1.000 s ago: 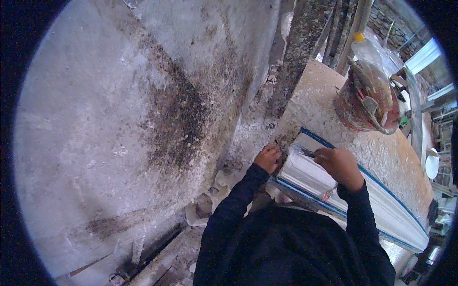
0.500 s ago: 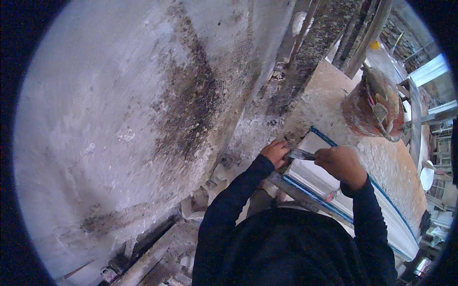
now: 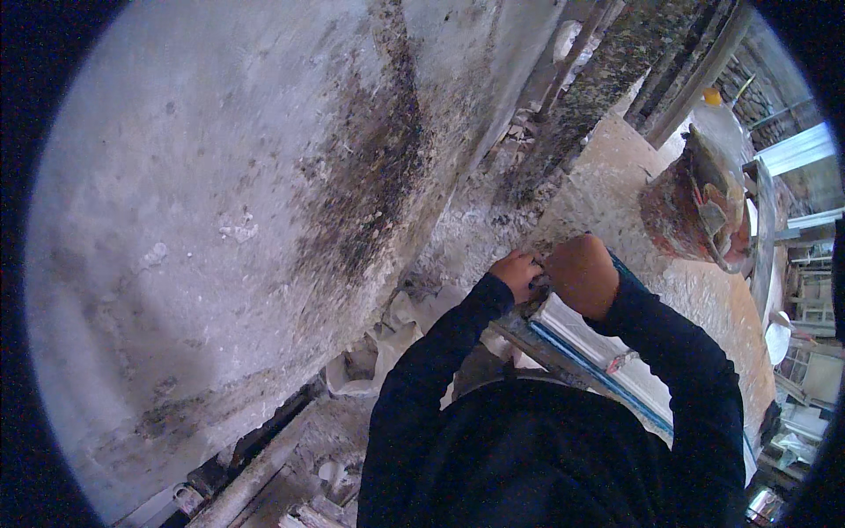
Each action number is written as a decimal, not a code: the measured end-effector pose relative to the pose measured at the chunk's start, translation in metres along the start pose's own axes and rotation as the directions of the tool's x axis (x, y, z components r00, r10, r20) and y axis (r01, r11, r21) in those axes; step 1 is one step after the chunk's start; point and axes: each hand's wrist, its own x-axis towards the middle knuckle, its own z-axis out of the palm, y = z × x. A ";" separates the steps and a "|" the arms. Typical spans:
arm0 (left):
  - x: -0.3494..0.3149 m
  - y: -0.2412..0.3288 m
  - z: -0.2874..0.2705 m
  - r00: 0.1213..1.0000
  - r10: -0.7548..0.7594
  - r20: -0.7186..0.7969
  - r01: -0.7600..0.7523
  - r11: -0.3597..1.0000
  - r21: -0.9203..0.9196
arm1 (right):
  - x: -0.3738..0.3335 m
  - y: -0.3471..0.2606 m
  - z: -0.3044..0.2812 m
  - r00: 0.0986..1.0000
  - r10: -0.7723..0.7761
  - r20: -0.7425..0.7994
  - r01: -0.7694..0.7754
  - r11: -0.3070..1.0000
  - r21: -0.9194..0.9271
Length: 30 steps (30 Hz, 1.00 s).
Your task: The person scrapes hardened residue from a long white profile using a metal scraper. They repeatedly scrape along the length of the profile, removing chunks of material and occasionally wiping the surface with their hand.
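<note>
A long white mould-like piece with blue edge strips (image 3: pixel 602 341) lies slantwise on the work surface in front of me. At its far left end, my left hand (image 3: pixel 518 273) has bent fingers beside a small dark patch; what they hold, if anything, is hidden. My right hand (image 3: pixel 581 275) is a closed fist over that same end, close to the left hand. A flat grey scraper-like tool showed in this fist earlier; now the fist and wrist cover it. The right forearm (image 3: pixel 673 339) crosses above the white piece and hides part of it.
A large pale, dark-stained slab (image 3: pixel 264 202) rises on my left. A plaster-crusted reddish bucket (image 3: pixel 682 211) stands on the tan board (image 3: pixel 607 167) at the far right, with a yellow-capped container (image 3: pixel 726 119) behind it. White broken pieces (image 3: pixel 396 339) lie below the left arm.
My right hand has moved left and away from me, up to the left hand, and the tool's blade has gone out of sight. The left hand has hardly moved; the view has shifted slightly.
</note>
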 end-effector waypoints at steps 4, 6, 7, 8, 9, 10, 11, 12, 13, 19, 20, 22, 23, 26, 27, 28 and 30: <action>-0.001 -0.009 0.012 0.995 0.096 -0.032 -0.095 0.995 0.013 | 0.005 -0.003 -0.003 0.996 -0.021 -0.085 0.023 0.999 0.025; -0.003 -0.002 0.000 0.998 0.068 -0.007 -0.068 0.998 -0.008 | 0.003 -0.004 -0.026 1.000 0.001 0.005 -0.001 1.000 -0.001; -0.004 0.001 -0.006 0.999 0.049 0.002 -0.049 0.999 -0.024 | 0.001 -0.005 -0.028 1.000 -0.001 -0.009 0.001 1.000 0.013; -0.004 0.003 -0.009 0.999 0.030 0.009 -0.030 0.999 -0.037 | -0.001 -0.007 -0.031 1.000 -0.002 -0.027 0.002 1.000 0.025; -0.005 0.001 -0.007 1.000 0.007 0.011 -0.006 0.999 -0.035 | -0.003 -0.008 -0.032 0.999 -0.003 -0.045 0.005 0.999 0.037; -0.006 0.000 -0.004 1.000 -0.017 0.013 0.018 0.999 -0.034 | -0.003 -0.009 -0.029 1.000 -0.005 0.001 0.005 1.000 0.025; -0.005 0.001 -0.004 0.999 -0.036 0.016 0.037 0.999 -0.032 | -0.004 -0.009 -0.021 0.999 -0.001 0.047 0.000 1.000 0.012; -0.005 0.001 -0.004 1.000 -0.027 -0.004 0.027 0.999 -0.036 | -0.004 -0.008 -0.014 0.996 0.003 0.093 -0.003 1.000 -0.001; -0.007 0.001 -0.004 0.999 -0.020 -0.025 0.019 0.999 -0.039 | -0.005 -0.008 -0.009 0.999 -0.013 0.044 0.012 1.000 0.011; -0.007 -0.004 -0.001 0.982 -0.183 -0.033 0.168 0.949 -0.265 | 0.005 -0.012 0.019 0.998 -0.020 0.055 0.019 1.000 0.016; -0.003 -0.005 -0.003 0.979 -0.202 -0.006 0.190 0.932 -0.309 | 0.008 -0.010 0.025 0.998 -0.034 0.059 0.033 0.999 0.017; -0.002 -0.003 -0.003 0.973 -0.231 -0.014 0.214 0.921 -0.324 | 0.015 -0.003 0.027 0.992 -0.049 0.114 0.048 0.999 0.014; -0.003 -0.001 -0.007 0.967 -0.253 -0.021 0.232 0.915 -0.331 | 0.021 -0.001 0.022 0.985 -0.058 0.163 0.057 0.998 0.010; -0.007 0.001 -0.011 0.964 -0.259 -0.063 0.193 0.844 -0.501 | 0.027 -0.002 0.031 0.974 -0.052 0.221 0.055 0.998 -0.009; -0.007 0.005 -0.015 0.964 -0.248 -0.095 0.167 0.845 -0.509 | 0.027 -0.002 0.036 0.973 -0.039 0.227 0.044 0.999 -0.017; -0.009 0.009 -0.019 0.963 -0.237 -0.126 0.140 0.845 -0.516 | 0.025 -0.001 0.038 0.974 -0.026 0.226 0.031 0.999 -0.022; -0.012 0.013 -0.022 0.954 -0.257 -0.151 0.151 0.854 -0.498 | 0.025 -0.004 0.038 0.976 -0.017 0.218 0.025 0.999 -0.033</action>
